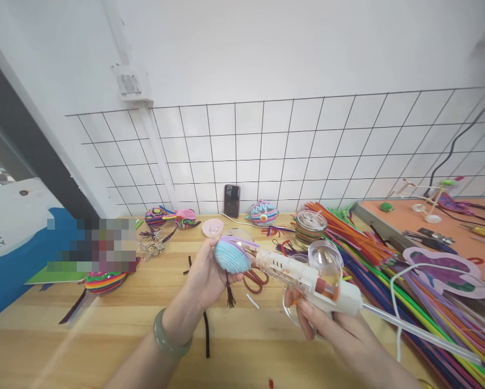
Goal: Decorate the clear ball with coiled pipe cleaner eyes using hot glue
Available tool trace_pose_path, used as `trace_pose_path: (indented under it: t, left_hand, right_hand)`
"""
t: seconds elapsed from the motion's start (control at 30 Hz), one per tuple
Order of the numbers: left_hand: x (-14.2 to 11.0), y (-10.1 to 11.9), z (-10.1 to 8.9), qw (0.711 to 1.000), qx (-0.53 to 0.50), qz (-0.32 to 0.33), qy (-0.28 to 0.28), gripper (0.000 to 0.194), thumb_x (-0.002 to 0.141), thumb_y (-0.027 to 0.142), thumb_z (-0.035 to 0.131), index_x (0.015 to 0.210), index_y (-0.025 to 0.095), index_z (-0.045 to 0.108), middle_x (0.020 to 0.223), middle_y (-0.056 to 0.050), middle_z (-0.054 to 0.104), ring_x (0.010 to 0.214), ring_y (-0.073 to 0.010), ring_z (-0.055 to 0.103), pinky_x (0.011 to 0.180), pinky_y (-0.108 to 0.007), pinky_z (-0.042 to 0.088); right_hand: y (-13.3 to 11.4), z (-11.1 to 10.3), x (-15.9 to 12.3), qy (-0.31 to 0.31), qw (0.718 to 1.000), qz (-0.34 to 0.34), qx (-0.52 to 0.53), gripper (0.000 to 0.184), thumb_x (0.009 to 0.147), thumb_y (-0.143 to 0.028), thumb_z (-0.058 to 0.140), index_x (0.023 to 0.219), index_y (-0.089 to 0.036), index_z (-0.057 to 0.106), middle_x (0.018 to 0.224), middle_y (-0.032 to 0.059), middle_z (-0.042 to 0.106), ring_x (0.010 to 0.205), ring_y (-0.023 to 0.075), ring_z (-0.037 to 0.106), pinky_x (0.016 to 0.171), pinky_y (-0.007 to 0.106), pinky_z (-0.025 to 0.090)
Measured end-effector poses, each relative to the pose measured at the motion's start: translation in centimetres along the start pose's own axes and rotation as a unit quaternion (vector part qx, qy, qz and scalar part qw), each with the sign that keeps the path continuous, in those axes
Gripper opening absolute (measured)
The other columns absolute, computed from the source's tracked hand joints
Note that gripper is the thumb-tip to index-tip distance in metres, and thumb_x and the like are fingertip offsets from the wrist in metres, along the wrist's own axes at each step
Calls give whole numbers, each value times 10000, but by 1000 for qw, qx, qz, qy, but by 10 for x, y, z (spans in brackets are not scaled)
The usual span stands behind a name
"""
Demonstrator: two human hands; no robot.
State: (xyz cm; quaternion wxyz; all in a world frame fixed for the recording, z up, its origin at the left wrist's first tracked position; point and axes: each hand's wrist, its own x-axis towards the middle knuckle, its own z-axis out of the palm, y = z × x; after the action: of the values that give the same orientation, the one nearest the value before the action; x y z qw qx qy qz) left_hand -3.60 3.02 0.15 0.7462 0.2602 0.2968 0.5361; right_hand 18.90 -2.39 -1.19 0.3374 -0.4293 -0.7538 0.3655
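My left hand point(205, 275), with a green bangle point(171, 336) on its wrist, is closed around a light blue ball covered in fuzzy pipe cleaner point(233, 256). A lilac pipe cleaner point(240, 241) lies over the ball's top, and a dark tassel point(230, 294) hangs below it. In my right hand point(323, 319) is a white hot glue gun point(286, 270), its nozzle at the ball's right side; whether it touches cannot be made out. A clear glue stick point(424, 329) sticks out of the gun's back. Behind the gun lie red-handled scissors point(256, 280), partly hidden.
Bundles of coloured pipe cleaners point(372, 281) cover the table's right side. Clear cups point(325, 256) and a lidded jar point(310, 227) stand behind the gun. A phone point(232, 201) leans on the wall between decorated balls point(264, 213). A white cord point(393, 297) loops at right.
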Motion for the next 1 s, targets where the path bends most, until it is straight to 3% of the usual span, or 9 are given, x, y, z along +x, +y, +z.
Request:
trace_pose_path:
  t: [0.6,0.77,1.0]
  left_hand:
    - [0,3,-1,999,-32,-8,-22,349,842,340,409,1007,104,605,868,-135,688,656,-206,655,433,-234,510]
    - [0,5,-3,998,-54,-25,-3,378,818,369,444,1067,119,579,940,-138,677,687,-224,655,432,-227,503]
    - [0,2,-1,997,-63,-33,13,359,816,370,444,1046,129,577,940,-136,664,666,-207,646,421,-227,505]
  right_hand:
    - [5,1,-1,-3,1000,-8,1,327,922,-381,350,685,-203,489,672,3,504,684,152,497,657,255,424]
    - [5,1,-3,-27,999,8,17,282,929,-388,339,819,-205,524,673,-8,481,694,151,500,662,261,416]
    - [0,2,-2,-38,998,23,33,297,925,-398,343,779,-195,504,638,-14,457,648,146,488,645,271,409]
